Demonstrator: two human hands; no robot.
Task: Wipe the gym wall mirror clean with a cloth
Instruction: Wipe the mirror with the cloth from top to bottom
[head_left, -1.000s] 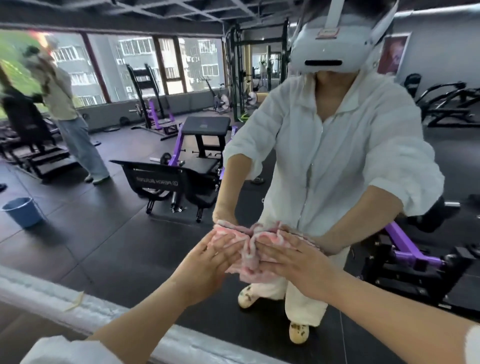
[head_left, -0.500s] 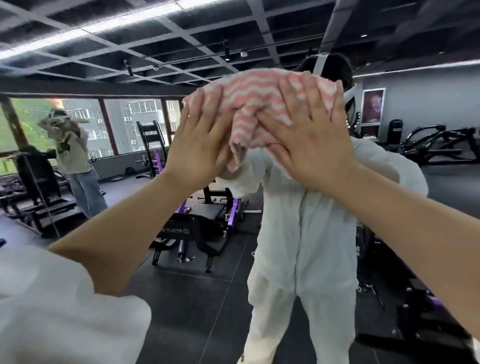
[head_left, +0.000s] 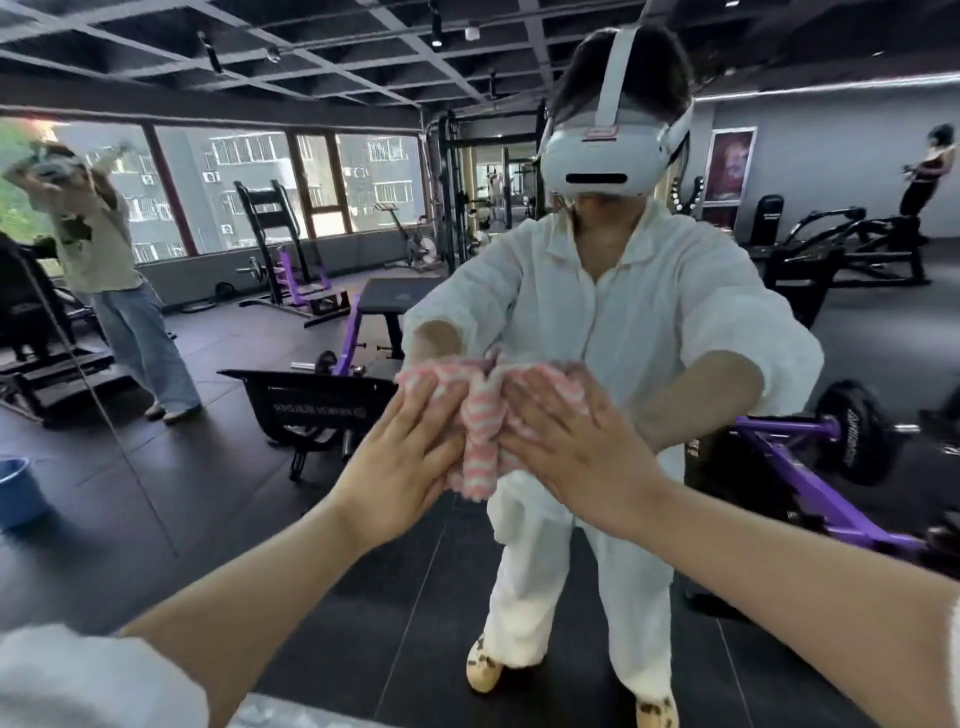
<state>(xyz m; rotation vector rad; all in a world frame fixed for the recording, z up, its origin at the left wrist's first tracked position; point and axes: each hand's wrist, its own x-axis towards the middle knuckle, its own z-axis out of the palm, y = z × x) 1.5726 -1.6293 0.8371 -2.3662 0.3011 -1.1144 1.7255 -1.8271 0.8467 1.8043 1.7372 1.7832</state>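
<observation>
While both palms lie flat with fingers extended, the left hand (head_left: 400, 467) and right hand (head_left: 576, 447) press a pink-and-white cloth (head_left: 480, 415) against the mirror (head_left: 208, 467) at mid-height, its tail hanging between them. Reflected behind: a purple weight bench (head_left: 332, 384), a blue bucket (head_left: 18, 491) lower left, another person (head_left: 104, 270) with arms raised.

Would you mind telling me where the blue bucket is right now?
In the head view, the blue bucket shows at the far left edge, reflected in the mirror, on the dark floor below the person in jeans.
</observation>
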